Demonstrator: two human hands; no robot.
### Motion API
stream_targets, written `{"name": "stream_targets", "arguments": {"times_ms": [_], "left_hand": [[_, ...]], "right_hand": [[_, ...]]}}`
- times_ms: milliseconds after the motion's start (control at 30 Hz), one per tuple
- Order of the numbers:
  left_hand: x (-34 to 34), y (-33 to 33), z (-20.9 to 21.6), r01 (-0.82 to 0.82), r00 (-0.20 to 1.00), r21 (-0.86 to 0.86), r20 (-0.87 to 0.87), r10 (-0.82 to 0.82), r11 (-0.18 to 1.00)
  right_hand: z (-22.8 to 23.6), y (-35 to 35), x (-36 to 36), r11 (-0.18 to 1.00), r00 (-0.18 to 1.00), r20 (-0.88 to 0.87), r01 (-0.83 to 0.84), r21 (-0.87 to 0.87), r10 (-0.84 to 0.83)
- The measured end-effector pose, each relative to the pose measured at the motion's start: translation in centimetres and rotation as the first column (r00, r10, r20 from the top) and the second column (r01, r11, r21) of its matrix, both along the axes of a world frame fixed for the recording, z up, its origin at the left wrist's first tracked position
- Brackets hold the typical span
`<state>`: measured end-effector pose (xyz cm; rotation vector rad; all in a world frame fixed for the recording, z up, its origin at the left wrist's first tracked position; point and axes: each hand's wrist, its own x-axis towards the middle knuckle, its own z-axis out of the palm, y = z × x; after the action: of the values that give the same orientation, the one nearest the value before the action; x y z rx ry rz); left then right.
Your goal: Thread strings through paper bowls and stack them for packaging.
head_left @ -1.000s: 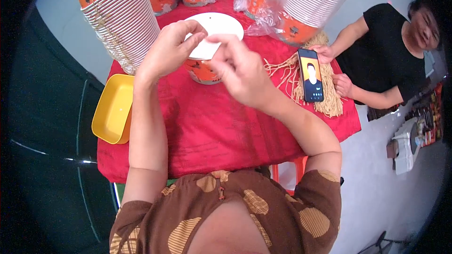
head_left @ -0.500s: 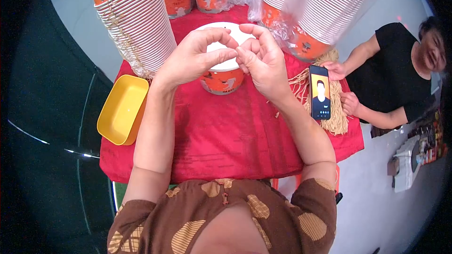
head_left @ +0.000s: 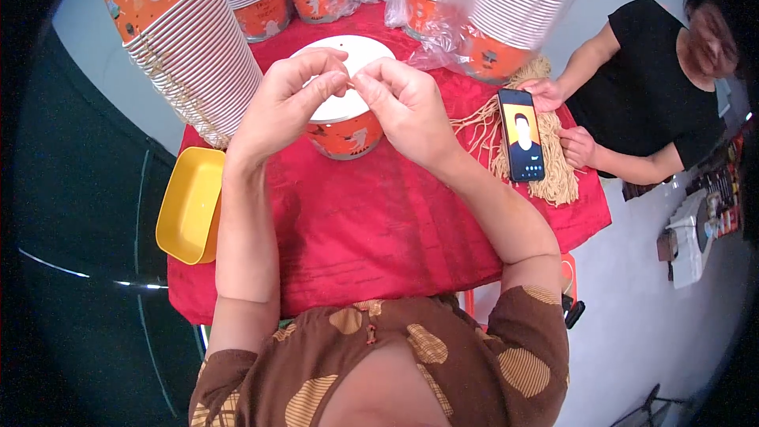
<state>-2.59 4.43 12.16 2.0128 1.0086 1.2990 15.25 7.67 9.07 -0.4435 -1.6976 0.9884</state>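
We can't make out what, if anything, the left hand point(head_left: 285, 107) and right hand point(head_left: 407, 107) pinch near twelve o'clock; it's too small. They hide part of the orange bucket point(head_left: 348, 138). At ten, we lose the tilted stack's point(head_left: 194, 55) top to the edge; at one, clear film point(head_left: 443, 43) blurs another stack point(head_left: 526, 4). At two, a phone point(head_left: 522, 136) covers some yarn point(head_left: 555, 190).
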Motion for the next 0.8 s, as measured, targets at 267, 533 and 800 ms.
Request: {"name": "stream_targets", "arguments": {"times_ms": [267,533,800], "left_hand": [[-0.1,-0.4,0.5,0.055,0.998,-0.07,-0.003,-0.056,0.996],[-0.6,-0.7,0.5,0.074,0.997,-0.115,0.027,-0.071,0.991],[-1.3,-0.8,0.8,-0.044,0.998,-0.122,0.028,0.048,0.992]], "right_hand": [[0.1,-0.7,0.3,0.999,0.997,0.068,0.028,-0.034,-0.026],[0.3,-1.0,-0.2,0.99,0.998,-0.005,-0.058,-0.13,0.058],[0.8,-1.8,0.5,0.99,0.997,0.07,-0.006,-0.142,0.016]]}}
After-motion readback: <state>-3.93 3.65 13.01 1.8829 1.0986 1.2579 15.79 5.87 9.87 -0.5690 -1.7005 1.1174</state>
